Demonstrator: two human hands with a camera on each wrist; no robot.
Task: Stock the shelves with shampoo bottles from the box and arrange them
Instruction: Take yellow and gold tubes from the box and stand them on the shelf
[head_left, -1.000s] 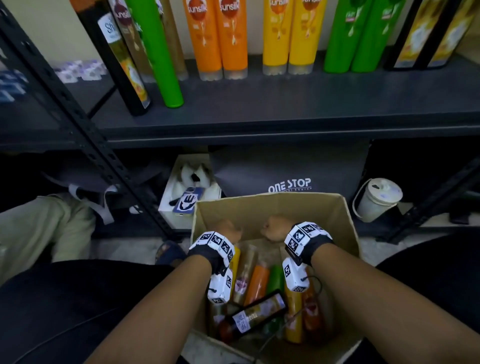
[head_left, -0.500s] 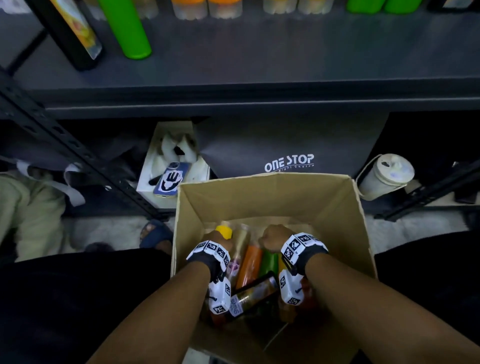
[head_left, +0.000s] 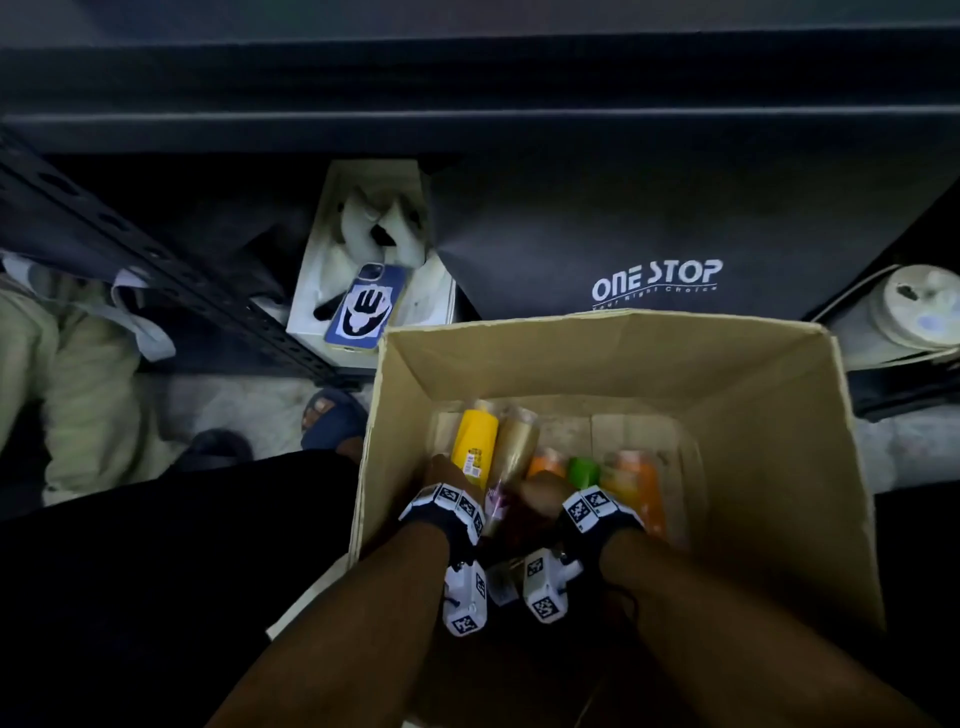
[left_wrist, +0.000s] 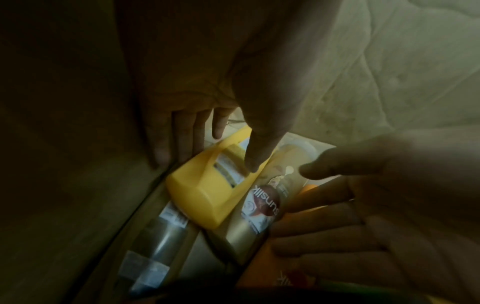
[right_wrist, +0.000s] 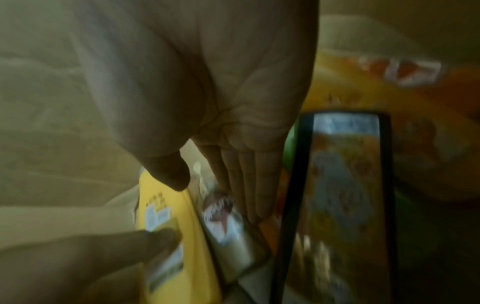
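Still early in this pick: both hands down in the cardboard box (head_left: 769, 467), nothing lifted, no shelved bottles in view.
Left hand (head_left: 448, 475) grip is open, straight fingers against the box wall, thumb touching the yellow bottle (head_left: 474, 440) at about 11 o'clock in the box. Right hand (head_left: 545, 493) grip is open too, fingers (right_wrist: 249, 185) slid beside the gold Sunsilk bottle (left_wrist: 262, 207). Orange (head_left: 641, 488), green (head_left: 583, 470) and dark-framed (right_wrist: 340, 185) bottles lie flat toward 3 o'clock. Shelf edge (head_left: 467, 119) at 12. Most stock remains unshelved, I'd judge.
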